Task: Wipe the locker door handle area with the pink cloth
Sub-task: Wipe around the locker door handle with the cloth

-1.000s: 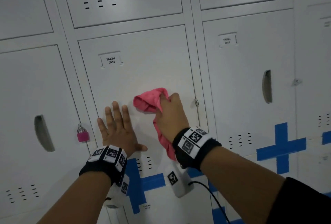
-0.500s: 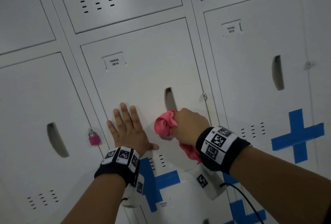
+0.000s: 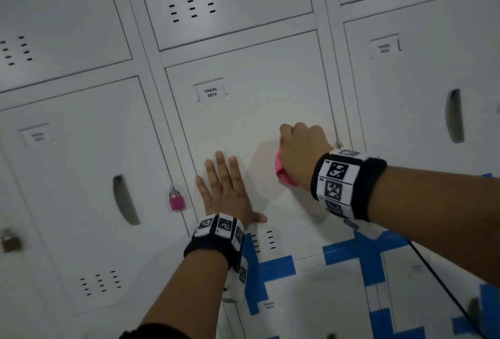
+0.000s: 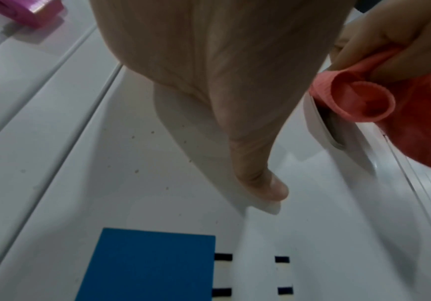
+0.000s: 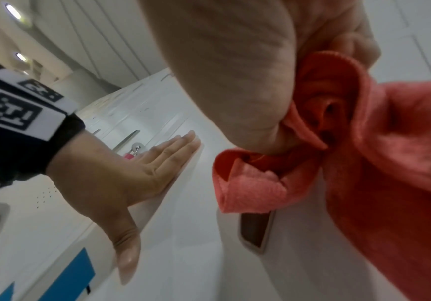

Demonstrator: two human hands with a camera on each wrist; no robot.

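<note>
The white locker door labelled 0014 fills the middle of the head view. My right hand grips the bunched pink cloth and presses it on the door over the handle recess, which the hand hides there. In the right wrist view the cloth sits just above the recessed handle slot; the left wrist view shows the slot under the cloth. My left hand lies flat on the door, fingers straight, left of the cloth.
A pink padlock hangs on the locker to the left. Neighbouring doors have recessed handles. Blue tape strips cross the doors below. A black cable trails from my right wrist.
My right hand has moved up with the cloth from below the handle slot and now covers it. The left hand stays flat on the door. The view has shifted.
</note>
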